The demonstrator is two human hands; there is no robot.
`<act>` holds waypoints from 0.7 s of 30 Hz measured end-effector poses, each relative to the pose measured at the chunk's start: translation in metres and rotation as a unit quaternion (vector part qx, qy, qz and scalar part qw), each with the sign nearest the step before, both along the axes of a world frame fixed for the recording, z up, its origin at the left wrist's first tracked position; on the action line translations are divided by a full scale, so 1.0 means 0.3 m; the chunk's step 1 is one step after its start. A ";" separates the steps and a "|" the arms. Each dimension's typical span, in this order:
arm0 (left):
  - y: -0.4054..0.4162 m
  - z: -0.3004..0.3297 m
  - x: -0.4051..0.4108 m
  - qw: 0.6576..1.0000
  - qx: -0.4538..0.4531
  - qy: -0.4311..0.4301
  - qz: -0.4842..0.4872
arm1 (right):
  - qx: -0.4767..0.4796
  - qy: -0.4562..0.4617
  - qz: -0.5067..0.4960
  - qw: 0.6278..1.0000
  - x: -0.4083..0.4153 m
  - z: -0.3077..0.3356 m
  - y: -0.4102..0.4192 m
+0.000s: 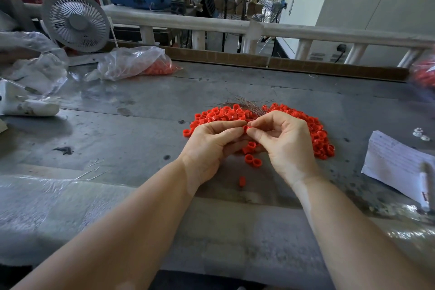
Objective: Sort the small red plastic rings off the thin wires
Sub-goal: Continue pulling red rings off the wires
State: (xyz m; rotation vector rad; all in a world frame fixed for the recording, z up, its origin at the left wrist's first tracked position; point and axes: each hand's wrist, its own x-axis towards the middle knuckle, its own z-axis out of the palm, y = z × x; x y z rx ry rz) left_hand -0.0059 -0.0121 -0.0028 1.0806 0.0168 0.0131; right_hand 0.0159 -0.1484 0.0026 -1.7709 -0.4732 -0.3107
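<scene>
— What are the two hands doing?

— The left hand and the right hand meet fingertip to fingertip above the table. Between them sits one red ring, pinched from both sides: the left hand's fingers curl in on it from the left, the right hand's thumb and forefinger from the right.

— Which way does that ring point?

— Too little of it shows between the fingertips to tell where its hole faces.

— And the rest of the rings?

— The pile of rings lies just beyond the hands and curves around the far side of the right hand, down past its wrist. They lie every which way, some with the hole up, some on their side. A few loose rings rest below the hands, between the wrists, holes facing roughly up and toward the camera. One single ring lies on its side nearer the body than both hands.

— Where are the wires?

— The bundle of thin wires lies on the pile just beyond the fingertips. Its long axis runs from the right hand's fingertips away and to the left, the far ends fanning out.

— Anything else around?

— Well beyond the left hand is a plastic bag with more red rings in it, and a small fan behind it. To the right of the right hand lies a sheet of paper.
</scene>
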 end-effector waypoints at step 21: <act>-0.002 0.005 -0.001 1.000 -0.013 0.007 0.016 | 0.198 0.202 0.085 0.955 0.006 0.023 -0.017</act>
